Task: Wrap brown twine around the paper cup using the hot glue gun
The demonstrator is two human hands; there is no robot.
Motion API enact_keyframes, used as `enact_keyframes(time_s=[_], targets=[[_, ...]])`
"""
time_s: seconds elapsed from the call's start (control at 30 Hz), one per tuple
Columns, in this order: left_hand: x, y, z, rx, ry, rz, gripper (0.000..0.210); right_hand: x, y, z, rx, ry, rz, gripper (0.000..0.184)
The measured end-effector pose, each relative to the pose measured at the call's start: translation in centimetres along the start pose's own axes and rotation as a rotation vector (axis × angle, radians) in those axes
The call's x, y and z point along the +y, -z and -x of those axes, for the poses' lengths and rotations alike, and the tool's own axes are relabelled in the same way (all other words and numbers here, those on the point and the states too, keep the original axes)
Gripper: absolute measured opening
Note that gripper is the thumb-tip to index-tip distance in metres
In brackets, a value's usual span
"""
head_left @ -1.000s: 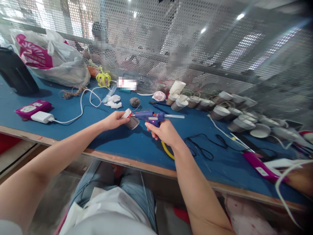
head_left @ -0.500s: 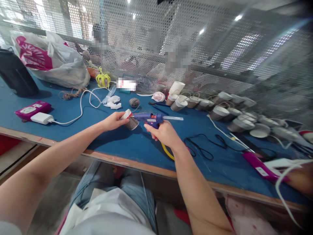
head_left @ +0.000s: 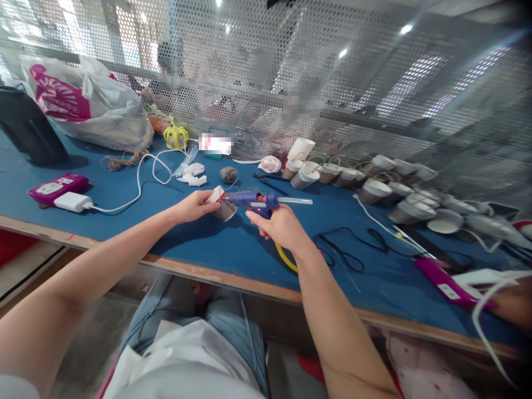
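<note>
My left hand (head_left: 198, 205) is closed on a small paper cup (head_left: 225, 210), tilted just above the blue table; its side is wrapped in grey-brown and a white and red part shows by my thumb. My right hand (head_left: 279, 224) grips a blue glue gun (head_left: 253, 200) with a clear glue stick (head_left: 296, 201) coming out of its back end. The gun's nozzle points left and meets the cup near its white and red part. Whether glue is coming out is too small to tell. Behind the cup lies a ball of grey yarn (head_left: 228, 174).
Several wrapped cups (head_left: 374, 191) stand at the back right, near pliers (head_left: 270, 180) and a pale rolled ribbon (head_left: 270, 164). A black cord (head_left: 343, 252) loops right of my hand. To the left are a purple power strip (head_left: 58, 188), a plastic bag (head_left: 95, 111) and a dark bottle (head_left: 29, 127).
Almost nothing differs. Both hands keep their hold, with the nozzle still at the cup; the whole view has shifted very slightly.
</note>
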State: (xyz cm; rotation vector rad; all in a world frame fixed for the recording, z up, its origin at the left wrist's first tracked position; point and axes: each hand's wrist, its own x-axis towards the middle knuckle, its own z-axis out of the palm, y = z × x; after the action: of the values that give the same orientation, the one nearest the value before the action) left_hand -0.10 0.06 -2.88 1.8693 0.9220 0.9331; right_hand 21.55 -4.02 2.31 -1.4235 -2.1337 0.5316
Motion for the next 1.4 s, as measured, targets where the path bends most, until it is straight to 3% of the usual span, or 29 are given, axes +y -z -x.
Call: enact_keyframes(time_s=[0.23, 0.57, 1.03, 1.4], targets=[[0.3, 0.0, 0.1, -0.017, 0.004, -0.001, 0.031, 0.1, 0.1, 0.1, -0.036, -0.002, -0.028, 0.028], [0.9, 0.5, 0.3, -0.075, 0.007, -0.008, 0.036, 0.2, 0.3, 0.0, 0.021, -0.064, -0.040, 0.031], [0.6, 0.9, 0.3, -0.126, -0.023, -0.012, 0.033, 0.2, 0.5, 0.1, -0.028, -0.058, -0.140, 0.031], [0.3, 1.1, 0.2, -0.140, -0.025, 0.002, 0.036, 0.7, 0.4, -0.1, 0.017, -0.089, -0.174, 0.030]])
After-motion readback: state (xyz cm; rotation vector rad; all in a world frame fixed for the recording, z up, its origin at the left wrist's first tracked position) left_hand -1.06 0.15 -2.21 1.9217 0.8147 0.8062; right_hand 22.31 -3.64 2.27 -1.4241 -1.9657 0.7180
